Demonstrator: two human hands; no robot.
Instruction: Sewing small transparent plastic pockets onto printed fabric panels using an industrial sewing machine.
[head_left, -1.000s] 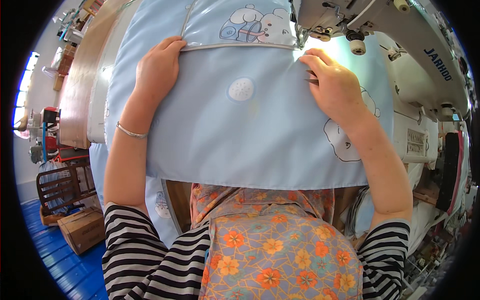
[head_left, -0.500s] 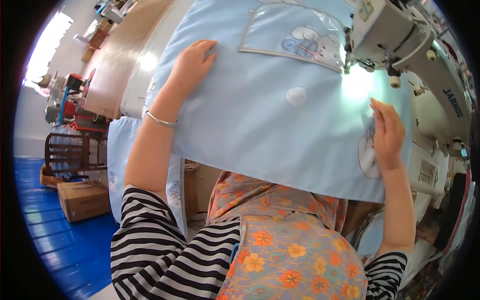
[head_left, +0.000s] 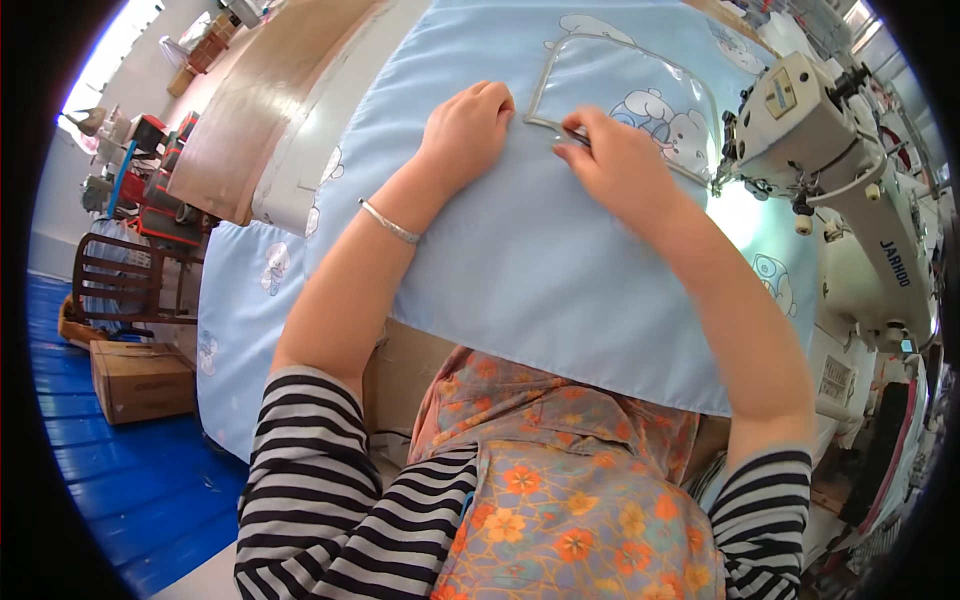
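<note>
Your left hand (head_left: 468,125) is lying curled, knuckles down, on the light blue fabric (head_left: 540,270), holding nothing. Your right hand (head_left: 615,160) is pinching the clear pocket's (head_left: 625,85) lower edge with closed fingers. The sewing machine (head_left: 835,190) is crowding your right; the fabric is overhanging the counter's near edge.

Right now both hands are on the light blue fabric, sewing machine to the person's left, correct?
Not quite. Both the left hand and right hand are on the light blue fabric, but the head view shows the sewing machine on the person's right, not left.
</note>
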